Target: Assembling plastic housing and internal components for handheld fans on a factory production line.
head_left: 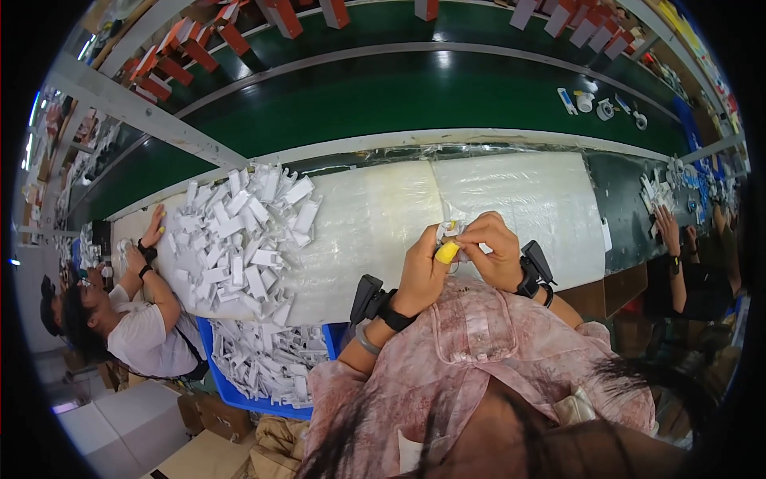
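Note:
Close in front of my chest, over the padded work surface, both my hands meet at a small white plastic part (449, 229). My left hand (420, 273) is closed on it, with a yellow covering (447, 253) on the thumb tip. The fingers of my right hand (496, 252) pinch at the same part from the right. Fingers hide most of the part, so its full shape cannot be told. To the left, a heap of white plastic pieces (231, 227) is spread on the table.
A blue bin (214, 359) full of similar white pieces stands below the table's left edge. Clear film covers the pale table pad (519, 215). Beyond runs a green conveyor (343, 100) with orange-and-white boxes (279, 17) and small white parts. Co-workers sit at left (155, 339) and right.

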### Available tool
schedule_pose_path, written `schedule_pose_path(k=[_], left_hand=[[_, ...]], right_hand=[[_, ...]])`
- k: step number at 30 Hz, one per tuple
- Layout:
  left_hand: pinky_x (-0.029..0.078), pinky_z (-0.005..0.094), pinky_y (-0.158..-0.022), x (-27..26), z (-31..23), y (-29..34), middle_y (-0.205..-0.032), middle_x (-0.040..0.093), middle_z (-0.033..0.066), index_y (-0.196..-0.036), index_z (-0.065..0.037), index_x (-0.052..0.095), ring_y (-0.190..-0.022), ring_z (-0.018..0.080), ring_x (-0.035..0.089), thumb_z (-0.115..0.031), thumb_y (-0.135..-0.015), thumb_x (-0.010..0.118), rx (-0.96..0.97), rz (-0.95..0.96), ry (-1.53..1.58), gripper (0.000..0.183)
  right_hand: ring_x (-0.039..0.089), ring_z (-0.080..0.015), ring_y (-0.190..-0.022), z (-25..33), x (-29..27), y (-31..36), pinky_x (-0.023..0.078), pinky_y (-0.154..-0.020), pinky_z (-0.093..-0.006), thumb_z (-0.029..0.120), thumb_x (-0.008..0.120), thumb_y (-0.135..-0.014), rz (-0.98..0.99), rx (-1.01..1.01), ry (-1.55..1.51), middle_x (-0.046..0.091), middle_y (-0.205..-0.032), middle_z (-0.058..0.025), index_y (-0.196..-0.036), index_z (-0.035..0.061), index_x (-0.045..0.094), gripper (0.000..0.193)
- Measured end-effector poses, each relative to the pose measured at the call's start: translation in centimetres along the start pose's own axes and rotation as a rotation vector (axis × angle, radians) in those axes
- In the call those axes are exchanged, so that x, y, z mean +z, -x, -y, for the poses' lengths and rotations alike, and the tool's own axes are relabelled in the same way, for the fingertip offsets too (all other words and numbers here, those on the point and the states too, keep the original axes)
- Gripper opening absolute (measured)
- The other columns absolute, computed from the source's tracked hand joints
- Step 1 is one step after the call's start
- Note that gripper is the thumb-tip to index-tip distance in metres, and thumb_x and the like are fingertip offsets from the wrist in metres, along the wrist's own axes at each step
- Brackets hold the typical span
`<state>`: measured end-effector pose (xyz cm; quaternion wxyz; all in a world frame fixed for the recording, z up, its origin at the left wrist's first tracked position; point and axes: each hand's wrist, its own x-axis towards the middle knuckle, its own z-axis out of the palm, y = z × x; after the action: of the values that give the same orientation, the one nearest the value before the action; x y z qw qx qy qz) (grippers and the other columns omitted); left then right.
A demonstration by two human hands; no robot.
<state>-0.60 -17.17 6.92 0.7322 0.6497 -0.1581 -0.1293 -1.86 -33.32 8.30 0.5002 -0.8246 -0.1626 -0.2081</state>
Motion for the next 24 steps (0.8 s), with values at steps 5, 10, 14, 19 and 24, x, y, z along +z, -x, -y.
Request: schedule_pose_path(k=[5, 10, 14, 19, 24], left_hand=[[0.039, 0.0201, -0.049, -0.1, -0.4, -0.3, -0.069, 0.054, 0.0014, -0.100, -0.001, 0.054, -0.054, 0.0056, 0.047, -0.013, -0.096, 0.044, 0.041, -0.035, -0.054, 0.015], [0.038, 0.0225, -0.046, -0.7, 0.1, -0.5, -0.065, 0.053, 0.0013, -0.100, -0.001, 0.053, -0.053, 0.0060, 0.047, -0.017, -0.097, 0.043, -0.089, -0.012, -0.055, 0.019], [0.039, 0.0233, -0.045, -1.1, 1.3, -0.8, -0.066, 0.052, 0.0020, -0.104, -0.002, 0.053, -0.053, 0.0070, 0.048, -0.020, -0.098, 0.043, -0.180, -0.011, -0.016, 0.022], [0.043, 0.0242, -0.052, -2.5, 2.4, -0.6, -0.079, 0.057, 0.0050, -0.111, -0.001, 0.051, -0.058, 0.0105, 0.053, -0.015, -0.095, 0.048, -0.239, 0.060, 0.020, 0.022], [0.048, 0.0238, -0.064, -4.5, 2.9, -1.6, -0.085, 0.059, 0.0065, -0.109, 0.001, 0.050, -0.074, 0.0119, 0.058, -0.007, -0.092, 0.048, -0.277, 0.184, -0.140, 0.018]], right_hand=[[0.055, -0.0215, -0.076, -0.3, 0.1, 0.0, 0.043, -0.070, -0.0318, -0.007, 0.068, -0.071, 0.047, -0.042, 0.012, 0.061, -0.080, -0.0056, -0.085, 0.0048, 0.065, 0.018], [0.056, -0.0210, -0.076, -0.7, 0.9, 0.1, 0.042, -0.071, -0.0322, -0.004, 0.068, -0.072, 0.025, 0.021, -0.006, 0.061, -0.079, -0.0044, -0.083, 0.0063, 0.065, 0.016], [0.057, -0.0219, -0.076, -1.5, 1.6, 0.0, 0.040, -0.072, -0.0333, 0.002, 0.067, -0.074, 0.061, 0.075, 0.035, 0.061, -0.078, -0.0037, -0.083, 0.0082, 0.066, 0.011], [0.058, -0.0238, -0.078, -2.5, 2.0, 0.1, 0.040, -0.075, -0.0351, 0.007, 0.067, -0.075, 0.093, 0.043, 0.023, 0.062, -0.079, -0.0047, -0.084, 0.0096, 0.065, 0.009], [0.058, -0.0257, -0.082, -3.4, 1.7, 0.8, 0.040, -0.079, -0.0374, 0.015, 0.065, -0.077, 0.144, 0.043, 0.021, 0.063, -0.083, -0.0044, -0.091, 0.0134, 0.064, 0.013]])
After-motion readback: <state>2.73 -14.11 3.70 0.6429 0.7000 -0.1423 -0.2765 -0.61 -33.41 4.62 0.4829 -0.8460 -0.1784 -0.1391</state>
